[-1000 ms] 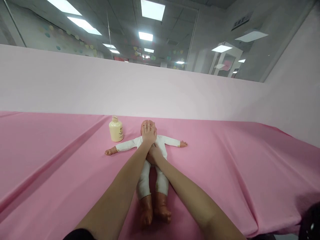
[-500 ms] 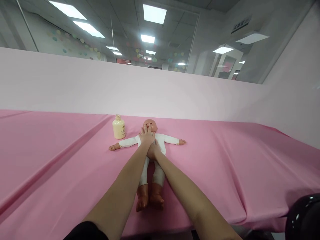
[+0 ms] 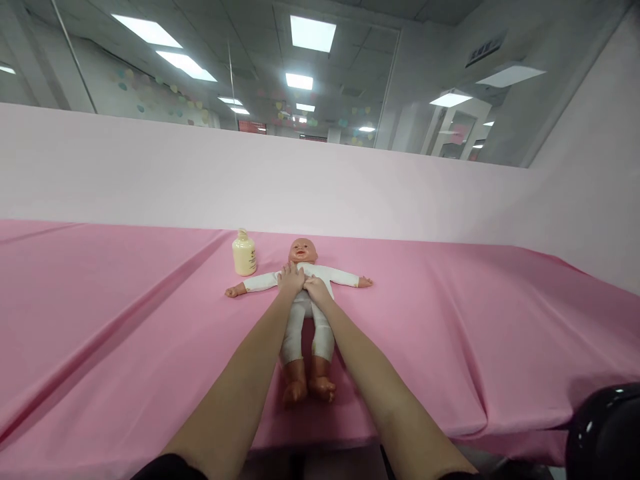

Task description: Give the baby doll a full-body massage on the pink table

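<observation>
A baby doll (image 3: 309, 307) in a white cloth suit lies on its back on a pink sheet (image 3: 150, 320), arms spread and feet towards me. My left hand (image 3: 291, 279) rests on the left side of its chest, fingers stretched out. Close beside it, my right hand (image 3: 317, 290) touches the chest with its fingers curled in; whatever they may hold is hidden. The two hands meet near the middle of the chest. The doll's face is uncovered. Left of its head stands a cream-coloured bottle (image 3: 245, 255) with dark lettering, apart from both hands.
A pale padded wall (image 3: 320, 187) rises behind the sheet, with a glass pane (image 3: 340, 87) above it. A shiny black rounded object (image 3: 605, 433) sits at the lower right, by the sheet's front edge. Folds run through the sheet on both sides.
My left hand has drawn back from over the doll's face to its chest. My right hand has moved up from under the left wrist to beside the left hand.
</observation>
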A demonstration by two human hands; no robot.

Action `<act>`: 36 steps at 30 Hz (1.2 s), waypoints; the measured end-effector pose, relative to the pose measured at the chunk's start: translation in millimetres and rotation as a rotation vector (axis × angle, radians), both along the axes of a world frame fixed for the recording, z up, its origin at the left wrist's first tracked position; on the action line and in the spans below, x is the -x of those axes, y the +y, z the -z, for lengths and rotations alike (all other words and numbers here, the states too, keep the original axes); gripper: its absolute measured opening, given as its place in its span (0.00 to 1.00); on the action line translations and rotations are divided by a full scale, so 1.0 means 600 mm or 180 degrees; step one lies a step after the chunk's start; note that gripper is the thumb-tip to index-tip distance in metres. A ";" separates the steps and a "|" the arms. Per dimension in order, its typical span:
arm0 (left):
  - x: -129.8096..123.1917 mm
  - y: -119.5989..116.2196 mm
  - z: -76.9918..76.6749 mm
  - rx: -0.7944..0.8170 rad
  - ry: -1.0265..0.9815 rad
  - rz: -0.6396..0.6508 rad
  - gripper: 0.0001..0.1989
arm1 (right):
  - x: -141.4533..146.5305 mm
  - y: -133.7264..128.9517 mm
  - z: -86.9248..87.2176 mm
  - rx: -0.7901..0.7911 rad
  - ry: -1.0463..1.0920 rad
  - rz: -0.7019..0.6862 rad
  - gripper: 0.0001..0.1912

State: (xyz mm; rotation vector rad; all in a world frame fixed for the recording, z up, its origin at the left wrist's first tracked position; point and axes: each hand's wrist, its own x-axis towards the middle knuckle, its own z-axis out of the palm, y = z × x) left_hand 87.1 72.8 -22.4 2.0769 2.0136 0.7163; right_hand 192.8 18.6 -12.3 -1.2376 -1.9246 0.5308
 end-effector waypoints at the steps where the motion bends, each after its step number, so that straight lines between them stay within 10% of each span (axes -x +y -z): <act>1: 0.000 -0.016 0.002 -0.0058 0.0039 0.0030 0.30 | -0.002 0.001 0.001 -0.0048 0.0070 0.0086 0.19; 5: -0.008 -0.086 0.016 -0.0514 0.0408 0.0219 0.31 | -0.009 -0.001 0.004 -0.0288 0.0276 0.0367 0.20; 9: -0.007 -0.122 0.024 -0.0986 0.1093 0.1299 0.30 | -0.005 -0.007 -0.002 -0.0541 0.0420 0.0529 0.24; 14: 0.015 -0.113 0.024 -0.1063 0.1375 0.2369 0.23 | 0.002 -0.004 -0.027 -0.0778 -0.0835 -0.0477 0.18; 18: 0.023 -0.112 0.013 -0.1195 0.1241 0.2351 0.24 | 0.006 0.020 -0.041 -0.0574 -0.1688 -0.0905 0.17; 36: 0.017 -0.097 0.018 -0.0427 0.0289 0.0742 0.28 | 0.012 0.048 0.012 -0.0039 -0.1012 0.0856 0.26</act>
